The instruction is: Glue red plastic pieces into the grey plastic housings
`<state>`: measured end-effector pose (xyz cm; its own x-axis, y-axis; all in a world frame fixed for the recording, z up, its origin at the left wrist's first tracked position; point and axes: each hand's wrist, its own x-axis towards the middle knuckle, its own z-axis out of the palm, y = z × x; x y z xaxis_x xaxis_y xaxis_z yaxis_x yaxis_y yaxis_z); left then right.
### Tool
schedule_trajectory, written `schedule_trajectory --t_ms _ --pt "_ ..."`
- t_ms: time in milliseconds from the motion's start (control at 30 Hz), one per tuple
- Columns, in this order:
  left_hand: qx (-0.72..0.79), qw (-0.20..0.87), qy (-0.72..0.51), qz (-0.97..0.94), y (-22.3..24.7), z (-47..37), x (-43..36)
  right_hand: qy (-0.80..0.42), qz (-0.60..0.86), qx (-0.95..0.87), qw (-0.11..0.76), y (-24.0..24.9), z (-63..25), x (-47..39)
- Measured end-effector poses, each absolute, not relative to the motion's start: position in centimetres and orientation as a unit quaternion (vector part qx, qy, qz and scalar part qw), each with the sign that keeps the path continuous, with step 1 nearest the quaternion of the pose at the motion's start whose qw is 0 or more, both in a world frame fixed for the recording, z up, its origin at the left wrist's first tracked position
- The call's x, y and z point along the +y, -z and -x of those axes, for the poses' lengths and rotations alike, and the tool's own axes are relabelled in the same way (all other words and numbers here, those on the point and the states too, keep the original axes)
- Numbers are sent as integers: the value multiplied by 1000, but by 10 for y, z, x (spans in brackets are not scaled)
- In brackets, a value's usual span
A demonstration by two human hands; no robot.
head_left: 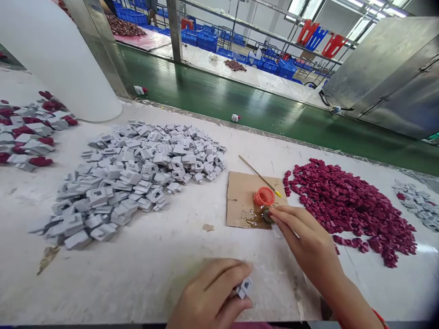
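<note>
My left hand (pixel 214 292), near the front edge of the table, is closed around a small grey plastic piece (pixel 244 288) with an opening in its end. Over the cardboard sheet (pixel 236 187), my right hand (pixel 305 233) has its fingers pinched at the edge of a dark round cap (pixel 266 214). A wet, glossy amber liquid (pixel 252 221) is spread on the cardboard beside the cap. Just behind stands a small red-orange cup (pixel 264 196). A thin stick with a yellow tip (pixel 260 176) lies across the cardboard's far edge.
Grey plastic pieces (pixel 147 164) form a large pile at left, and dark red pieces (pixel 353 201) a pile at right. Joined grey-and-red pieces (pixel 27 130) lie far left, beside a white curved tube (pixel 78 59). Behind the table (pixel 137 269) runs a green conveyor belt (pixel 199 91).
</note>
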<state>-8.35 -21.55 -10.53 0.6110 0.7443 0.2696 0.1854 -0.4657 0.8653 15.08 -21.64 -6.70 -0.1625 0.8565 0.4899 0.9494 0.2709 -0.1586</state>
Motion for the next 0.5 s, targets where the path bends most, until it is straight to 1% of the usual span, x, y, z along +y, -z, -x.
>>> schedule_trajectory --t_ms 167,267,300,367,433,500 --pt "305 376 -353 -801 109 78 -216 99 593 -752 269 64 -149 -218" --pt "318 342 -363 -806 110 74 -217 80 597 -724 336 60 -138 -229" --pt "324 336 -364 -806 110 73 -217 46 602 -707 367 59 -132 -235" --pt "336 332 -359 -805 109 72 -218 -64 607 -672 419 61 -119 -249" --pt "344 332 -351 -805 108 71 -218 -171 601 -641 446 67 -106 -263" --pt "352 334 -346 -803 106 71 -219 -214 594 -629 454 74 -97 -273"
